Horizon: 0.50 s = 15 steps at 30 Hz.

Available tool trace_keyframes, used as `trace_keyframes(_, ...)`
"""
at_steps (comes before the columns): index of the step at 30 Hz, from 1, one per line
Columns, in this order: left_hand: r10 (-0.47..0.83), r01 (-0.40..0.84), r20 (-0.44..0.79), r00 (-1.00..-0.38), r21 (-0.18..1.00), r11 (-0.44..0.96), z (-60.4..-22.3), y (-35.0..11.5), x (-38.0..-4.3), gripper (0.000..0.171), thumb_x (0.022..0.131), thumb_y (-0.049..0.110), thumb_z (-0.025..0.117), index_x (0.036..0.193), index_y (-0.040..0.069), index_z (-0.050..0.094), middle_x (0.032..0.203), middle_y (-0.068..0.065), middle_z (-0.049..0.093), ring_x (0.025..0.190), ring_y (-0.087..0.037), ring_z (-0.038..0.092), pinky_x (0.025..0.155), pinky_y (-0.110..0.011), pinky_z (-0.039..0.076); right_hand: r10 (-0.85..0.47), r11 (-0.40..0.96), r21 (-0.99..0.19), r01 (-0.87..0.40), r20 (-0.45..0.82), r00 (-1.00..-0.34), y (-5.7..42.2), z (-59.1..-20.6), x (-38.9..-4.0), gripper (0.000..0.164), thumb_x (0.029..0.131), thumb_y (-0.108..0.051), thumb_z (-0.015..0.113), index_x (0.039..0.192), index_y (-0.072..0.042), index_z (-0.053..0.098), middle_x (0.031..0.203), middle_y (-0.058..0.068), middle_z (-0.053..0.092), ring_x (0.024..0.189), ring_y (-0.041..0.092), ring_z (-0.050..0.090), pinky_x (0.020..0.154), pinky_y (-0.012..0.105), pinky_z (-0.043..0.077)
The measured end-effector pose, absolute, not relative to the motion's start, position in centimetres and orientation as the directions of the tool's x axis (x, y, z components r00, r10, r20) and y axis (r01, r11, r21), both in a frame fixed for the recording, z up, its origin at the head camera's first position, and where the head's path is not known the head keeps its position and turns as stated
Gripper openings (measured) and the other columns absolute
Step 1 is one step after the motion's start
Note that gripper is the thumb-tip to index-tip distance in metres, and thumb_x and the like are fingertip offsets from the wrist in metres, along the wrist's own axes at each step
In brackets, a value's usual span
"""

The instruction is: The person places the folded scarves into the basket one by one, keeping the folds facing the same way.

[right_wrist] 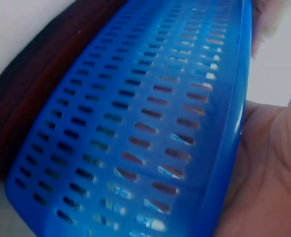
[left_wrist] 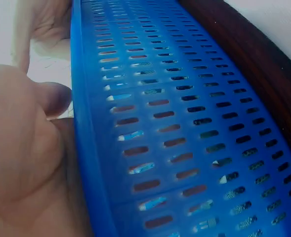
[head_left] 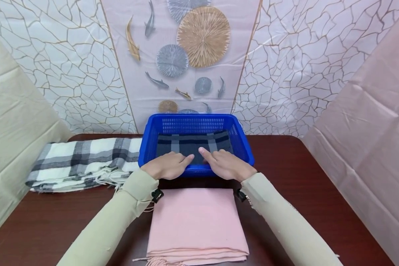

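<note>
The head view put both bare hands at the middle of the frame: the left hand (head_left: 167,165) and right hand (head_left: 231,165) lay over the near side of the blue plastic rectangular basket with slotted walls (head_left: 242,146). Their thumbs stretched toward each other. I could not tell whether either grip was curled or flat; the fingers were hidden under the backs of the hands, and in both wrist views they went out of sight behind the basket's rim.

The dark grey-and-black plaid cloth (head_left: 193,139) lay inside the basket, at the centre of the frame. I judged the step in hand to be work on that cloth. Done well, it called for even, gentle pressure from both sides, with little weight on the near rim lest the basket tip or slide. Fingers kept flat would have been less likely to ruck the weave.

From where I stood, I counted one basket and three cloths: the dark one inside it, one folded pale pink fringed cloth (head_left: 197,221) at lower centre, and one folded white-and-black plaid fringed cloth (head_left: 93,155) at middle left. There were two hands, two pale sleeves (head_left: 99,225), and one dark red-brown wooden tabletop (head_left: 286,159) under it all.
</note>
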<state>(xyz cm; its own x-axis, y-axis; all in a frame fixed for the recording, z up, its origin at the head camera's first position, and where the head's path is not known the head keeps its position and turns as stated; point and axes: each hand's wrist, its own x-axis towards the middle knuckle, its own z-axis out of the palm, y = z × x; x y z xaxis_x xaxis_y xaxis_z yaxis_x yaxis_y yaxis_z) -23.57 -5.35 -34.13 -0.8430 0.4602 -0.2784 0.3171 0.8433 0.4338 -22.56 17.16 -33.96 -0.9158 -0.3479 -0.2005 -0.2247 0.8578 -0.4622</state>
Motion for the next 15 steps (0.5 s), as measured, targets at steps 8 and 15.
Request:
trace_keyframes(8,0.451,0.301,-0.352,-0.821,0.405,0.864,-34.25,-4.64,-24.1,0.073,0.108,0.058,0.015,0.158,0.009,0.037,0.163,-0.017,0.037,0.154,-0.038,0.029,0.125,-0.056,0.022,-0.359,0.881,-0.425,-0.209,-0.312,-0.879,16.62,-33.87,-23.24,0.104,0.092,-0.083,-0.001,0.144,-0.017,0.06,0.15,0.006,0.057,0.155,0.033,0.03,0.128,0.055,0.012)
trace_keyframes(15,0.438,0.288,-0.334,-0.835,0.412,0.864,-34.19,-4.53,-23.87,0.074,0.108,0.058,0.015,0.156,0.008,0.04,0.162,-0.016,0.038,0.154,-0.038,0.029,0.125,-0.057,0.022,-0.339,0.897,-0.4,-0.189,-0.347,-0.874,16.53,-33.76,-23.19,0.107,0.087,-0.088,-0.002,0.15,-0.021,0.053,0.157,0.006,0.049,0.156,0.034,0.025,0.127,0.058,0.015)
